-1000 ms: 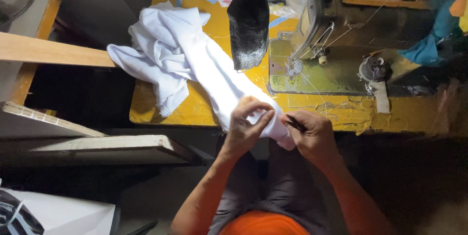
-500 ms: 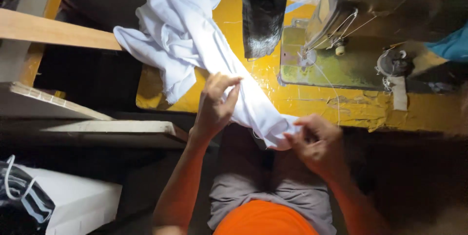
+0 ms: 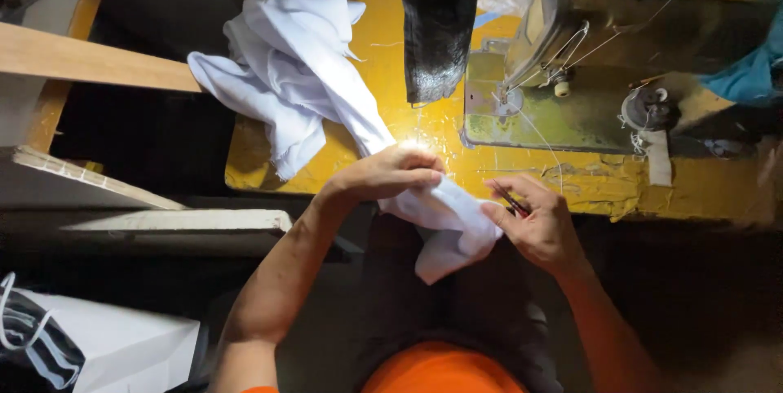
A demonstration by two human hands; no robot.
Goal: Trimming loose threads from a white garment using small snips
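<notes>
The left hand (image 3: pixel 391 177), raised off the crumpled white cotton cloth (image 3: pixel 326 91) half a second ago, came back down onto it near the yellow wooden table's (image 3: pixel 383 59) front edge, closer to the right hand (image 3: pixel 534 222).

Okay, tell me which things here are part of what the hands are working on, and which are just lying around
In hand:
left hand gripping the white cloth
right hand holding a small dark tool at the cloth's edge

Lying about:
sewing machine
black cloth
teal fabric
white bag
wooden boards
</notes>
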